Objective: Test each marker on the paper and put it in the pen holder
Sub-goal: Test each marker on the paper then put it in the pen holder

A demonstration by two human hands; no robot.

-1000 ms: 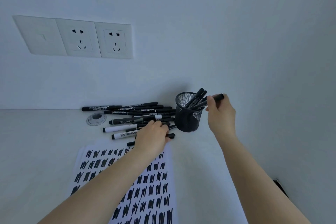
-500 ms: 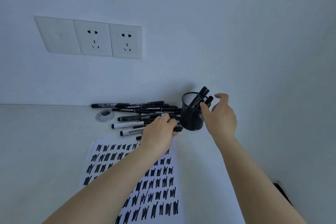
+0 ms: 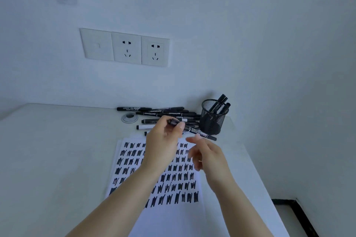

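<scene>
My left hand (image 3: 163, 140) grips a black marker (image 3: 194, 131) near its left end, lifted above the paper's far edge and pointing right toward the pen holder. My right hand (image 3: 206, 155) hovers just below the marker's right half, fingers loosely spread and blurred, holding nothing. The black mesh pen holder (image 3: 212, 119) stands at the table's far right with a few markers in it. A pile of black markers (image 3: 163, 113) lies along the wall to its left. The white paper (image 3: 173, 188), covered in rows of black scribbles, lies under both forearms.
A round grommet (image 3: 129, 117) sits in the white table (image 3: 57, 150) left of the pile. Wall sockets (image 3: 126, 48) are above. The table's right edge (image 3: 256, 169) drops to a dark floor strip.
My left hand lifted a marker from the pile and drew it back over the paper. My right hand let go of the marker it put in the holder and came back toward the left hand.
</scene>
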